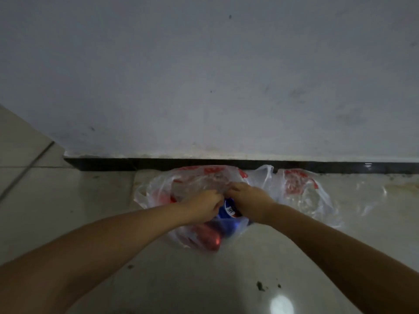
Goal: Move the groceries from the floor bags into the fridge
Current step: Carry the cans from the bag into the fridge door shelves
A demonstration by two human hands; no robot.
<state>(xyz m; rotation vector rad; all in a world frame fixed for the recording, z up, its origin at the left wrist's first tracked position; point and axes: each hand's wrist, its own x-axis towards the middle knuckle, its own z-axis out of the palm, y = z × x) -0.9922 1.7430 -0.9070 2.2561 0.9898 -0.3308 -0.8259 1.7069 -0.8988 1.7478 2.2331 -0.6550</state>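
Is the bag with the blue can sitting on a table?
No, the bag with the blue can lies on the floor by the wall, both hands pinching its plastic.

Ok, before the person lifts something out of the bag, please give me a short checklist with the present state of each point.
1. Both hands at the bag: ok. The left hand and right hand pinch the plastic of the near bag at its mouth.
2. Bag mouth open wide enough: not ok, the plastic is still bunched between the hands.
3. Item to take is visible: ok, a blue package and a red item show through.
4. Second bag untouched on the floor: ok.
5. Fridge open and ready: cannot tell, it is not in view.
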